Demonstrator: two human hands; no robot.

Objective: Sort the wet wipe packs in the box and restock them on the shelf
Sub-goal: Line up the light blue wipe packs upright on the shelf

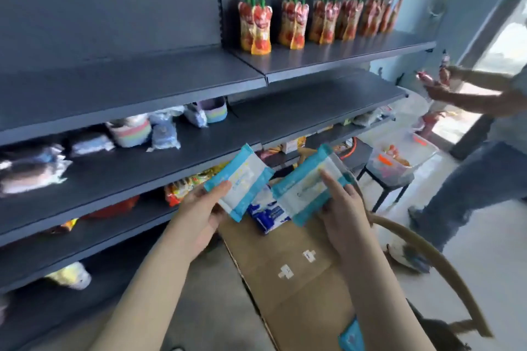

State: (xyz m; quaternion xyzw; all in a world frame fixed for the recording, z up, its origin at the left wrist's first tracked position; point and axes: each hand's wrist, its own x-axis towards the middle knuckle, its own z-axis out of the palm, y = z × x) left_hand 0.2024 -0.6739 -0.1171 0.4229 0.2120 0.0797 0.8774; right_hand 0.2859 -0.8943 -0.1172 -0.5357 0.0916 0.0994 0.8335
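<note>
While poised above the box (299,279), step: likely transfer toward shelf (171,162).
Left hand (199,214): grips left pack (239,179).
Right hand (342,208): grips right pack (310,188).
Next: lay both flat beyond box.

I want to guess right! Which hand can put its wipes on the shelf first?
Probably the left hand. Its wipe pack is right beside the shelf edge, while the right hand holds the other pack farther out, over the box.
</note>
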